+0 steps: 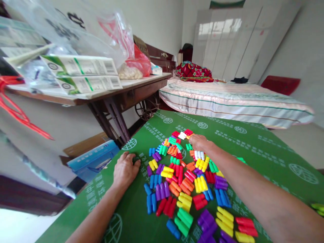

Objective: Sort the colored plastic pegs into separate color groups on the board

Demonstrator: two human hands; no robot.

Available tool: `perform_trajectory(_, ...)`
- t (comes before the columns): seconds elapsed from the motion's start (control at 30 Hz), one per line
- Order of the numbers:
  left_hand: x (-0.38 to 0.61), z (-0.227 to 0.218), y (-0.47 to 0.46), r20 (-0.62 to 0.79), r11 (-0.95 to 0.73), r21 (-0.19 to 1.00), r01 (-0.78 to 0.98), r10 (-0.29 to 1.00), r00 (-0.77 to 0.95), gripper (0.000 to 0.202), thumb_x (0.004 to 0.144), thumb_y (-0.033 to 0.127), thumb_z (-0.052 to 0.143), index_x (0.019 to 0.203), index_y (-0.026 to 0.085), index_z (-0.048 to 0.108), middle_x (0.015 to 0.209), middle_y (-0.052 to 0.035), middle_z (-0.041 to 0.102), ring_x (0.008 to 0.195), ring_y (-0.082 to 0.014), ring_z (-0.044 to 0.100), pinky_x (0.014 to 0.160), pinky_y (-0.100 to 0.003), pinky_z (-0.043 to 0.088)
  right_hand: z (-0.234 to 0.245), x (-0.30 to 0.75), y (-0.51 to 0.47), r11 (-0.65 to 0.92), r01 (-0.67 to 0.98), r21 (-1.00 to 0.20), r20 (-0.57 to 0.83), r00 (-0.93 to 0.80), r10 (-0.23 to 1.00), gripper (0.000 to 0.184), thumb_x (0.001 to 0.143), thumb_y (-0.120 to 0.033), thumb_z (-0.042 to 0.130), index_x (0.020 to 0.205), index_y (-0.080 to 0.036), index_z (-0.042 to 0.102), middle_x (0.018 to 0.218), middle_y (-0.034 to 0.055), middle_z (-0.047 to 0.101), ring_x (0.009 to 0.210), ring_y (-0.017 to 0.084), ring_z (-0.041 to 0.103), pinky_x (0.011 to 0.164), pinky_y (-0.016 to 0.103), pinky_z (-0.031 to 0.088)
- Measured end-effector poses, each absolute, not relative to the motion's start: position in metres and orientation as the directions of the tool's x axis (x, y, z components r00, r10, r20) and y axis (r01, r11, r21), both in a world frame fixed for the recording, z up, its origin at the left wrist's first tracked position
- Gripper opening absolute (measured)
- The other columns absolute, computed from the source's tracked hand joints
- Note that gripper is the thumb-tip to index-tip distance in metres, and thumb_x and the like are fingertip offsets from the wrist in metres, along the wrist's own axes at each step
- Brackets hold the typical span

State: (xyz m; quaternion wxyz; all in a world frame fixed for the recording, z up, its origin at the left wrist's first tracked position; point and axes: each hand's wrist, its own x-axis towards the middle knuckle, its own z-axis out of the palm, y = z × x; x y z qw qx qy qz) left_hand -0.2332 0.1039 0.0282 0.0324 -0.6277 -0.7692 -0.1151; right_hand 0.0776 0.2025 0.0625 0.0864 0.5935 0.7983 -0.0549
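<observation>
A heap of coloured plastic bullet-shaped blocks (187,184) lies spread on a green printed board (265,152). My right hand (198,142) reaches to the far side of the heap, fingers curled down onto blocks there; what it grips is hidden. My left hand (125,170) rests on the board left of the heap, fingers bent around a small dark green piece (136,158). More green blocks (317,207) lie at the right edge.
A sewing-machine table (131,89) at the left carries boxes (81,72) and plastic bags (126,50). A blue box (91,158) sits on the floor under it. A bed (235,99) with a striped cover stands behind the board.
</observation>
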Motion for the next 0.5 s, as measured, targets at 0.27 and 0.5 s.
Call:
perform_trajectory(0.27, -0.214, 0.025, 0.111, 0.214, 0.208, 0.094, 0.974, 0.951, -0.224, 0.047, 0.086, 0.039, 0.034, 0.118, 0.011, 0.055, 0.132, -0.0170, 0.051, 0.126, -0.0313, 0.041, 0.103, -0.045, 0.035, 0.073, 0.081, 0.194, 0.254, 0.967, 0.005, -0.193, -0.248, 0.949, 0.021, 0.075, -0.020, 0.064, 0.095, -0.020, 0.070, 0.100, 0.0064, 0.070, 0.092, 0.020, 0.065, 0.072, 0.025, 0.048)
perform_trajectory(0.5, -0.208, 0.035, 0.112, 0.166, 0.196, 0.033, 0.980, 0.966, -0.199, 0.053, 0.087, 0.044, 0.026, 0.119, 0.010, 0.052, 0.129, -0.0182, 0.051, 0.122, -0.0334, 0.043, 0.100, -0.045, 0.036, 0.128, 0.148, 0.157, 0.219, 0.976, -0.015, -0.094, -0.219, 0.971, 0.035, 0.070, -0.027, 0.061, 0.105, -0.025, 0.067, 0.095, 0.0000, 0.069, 0.086, 0.017, 0.062, 0.061, 0.021, 0.040)
